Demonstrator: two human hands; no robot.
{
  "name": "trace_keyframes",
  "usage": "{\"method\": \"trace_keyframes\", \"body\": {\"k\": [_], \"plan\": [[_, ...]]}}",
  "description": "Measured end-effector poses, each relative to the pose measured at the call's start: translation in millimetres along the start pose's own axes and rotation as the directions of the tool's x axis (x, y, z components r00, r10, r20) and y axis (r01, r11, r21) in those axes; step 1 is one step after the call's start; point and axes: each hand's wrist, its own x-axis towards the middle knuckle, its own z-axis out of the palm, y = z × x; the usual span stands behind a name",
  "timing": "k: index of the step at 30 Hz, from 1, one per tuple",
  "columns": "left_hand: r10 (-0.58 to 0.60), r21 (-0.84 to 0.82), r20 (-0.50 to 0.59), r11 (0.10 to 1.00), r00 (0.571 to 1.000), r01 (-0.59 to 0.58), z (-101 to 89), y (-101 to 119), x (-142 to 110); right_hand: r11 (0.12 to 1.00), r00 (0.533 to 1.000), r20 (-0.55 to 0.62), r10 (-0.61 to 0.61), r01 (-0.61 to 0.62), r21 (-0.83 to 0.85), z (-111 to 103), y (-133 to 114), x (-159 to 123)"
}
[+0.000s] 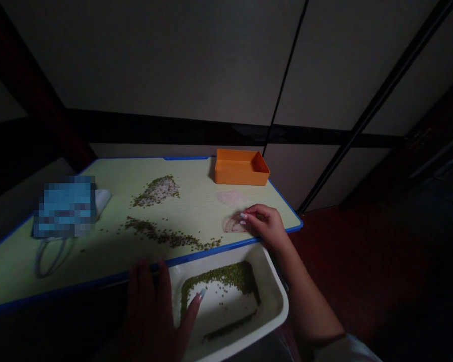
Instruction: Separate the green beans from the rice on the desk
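My right hand is over the right part of the table, thumb and fingers pinched at the edge of a clear protractor with red markings. Just beyond it lies a small patch of white grains that look like rice. In deep shadow, my left hand straddles the left side of a white plastic tub, thumb inside the rim and fingers outside by the table edge. Green beans, like mung beans, gather along the tub's far and right sides.
The pale table has a blue edge. On it are an orange box, a mixed heap of white grains and green beans, a strip of scattered beans and a blurred-out blue object with a cord loop. Cabinet doors stand behind.
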Motion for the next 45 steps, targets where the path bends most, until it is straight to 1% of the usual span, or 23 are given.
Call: {"method": "trace_keyframes", "body": {"k": [4, 7, 10, 16, 19, 23, 25, 27, 31, 33, 37, 39, 42, 45], "plan": [[-0.019, -0.039, 0.089, 0.999, 0.996, 0.022, -6.7, -2.1, 0.2, 0.999, 1.0, 0.0, 0.024, -0.024, 0.04, 0.7, -0.7, 1.1], [-0.028, -0.043, 0.124, 0.998, 0.992, 0.034, -12.2, -1.0, 1.7, 0.996, 0.999, -0.031, 0.036, -0.033, 0.086, 0.9, 0.1, 2.2], [-0.038, -0.026, 0.097, 0.999, 0.995, 0.041, -12.7, 2.4, 3.8, 0.996, 0.997, -0.063, 0.044, -0.039, 0.085, 1.0, 1.7, 3.8], [-0.045, -0.028, 0.037, 0.999, 0.998, 0.046, -8.1, 4.9, 6.4, 0.999, 1.0, -0.01, -0.002, 0.003, 0.035, 1.0, 2.0, 5.5], [0.01, -0.022, 0.066, 1.0, 0.998, -0.008, -11.1, -0.3, 8.0, 1.0, 1.0, -0.013, -0.012, 0.012, 0.013, 1.3, 1.4, 6.4], [0.1, -0.018, 0.115, 0.995, 0.988, -0.098, -17.4, -6.8, 13.4, 1.0, 0.999, 0.021, -0.026, 0.026, -0.015, 1.0, 0.4, 7.5], [0.101, -0.006, 0.115, 0.995, 0.988, -0.101, -19.5, -7.4, 16.2, 0.999, 0.999, 0.038, -0.035, 0.035, 0.002, 0.6, 0.5, 7.9], [0.079, 0.009, 0.112, 0.997, 0.991, -0.08, -20.8, -7.1, 17.9, 0.999, 0.999, 0.03, -0.042, 0.041, 0.031, 0.7, 1.7, 8.5], [0.072, 0.005, 0.117, 0.997, 0.991, -0.073, -21.4, -6.2, 18.1, 0.997, 0.999, -0.052, -0.013, 0.017, 0.08, 3.0, 7.1, 10.9], [0.065, 0.003, 0.103, 0.998, 0.993, -0.066, -20.7, -5.3, 17.9, 0.997, 0.998, -0.07, -0.006, 0.011, 0.071, 4.5, 9.2, 12.1], [0.053, 0.013, 0.047, 0.998, 0.998, -0.053, -17.0, -5.4, 18.0, 0.999, 0.997, -0.069, -0.021, 0.023, 0.022, 6.3, 9.3, 12.2], [0.061, 0.012, 0.028, 0.998, 0.998, -0.062, -14.5, -8.6, 17.7, 1.0, 0.998, -0.062, -0.021, 0.021, -0.003, 6.4, 8.0, 11.7], [0.091, 0.009, 0.033, 0.996, 0.995, -0.091, -9.7, -16.3, 16.0, 0.999, 0.998, -0.056, -0.038, 0.036, -0.038, 6.0, 5.7, 11.0], [0.084, 0.022, 0.016, 0.996, 0.996, -0.084, -3.5, -22.2, 13.9, 0.998, 0.997, -0.06, -0.048, 0.046, -0.041, 5.6, 4.1, 11.1]]}}
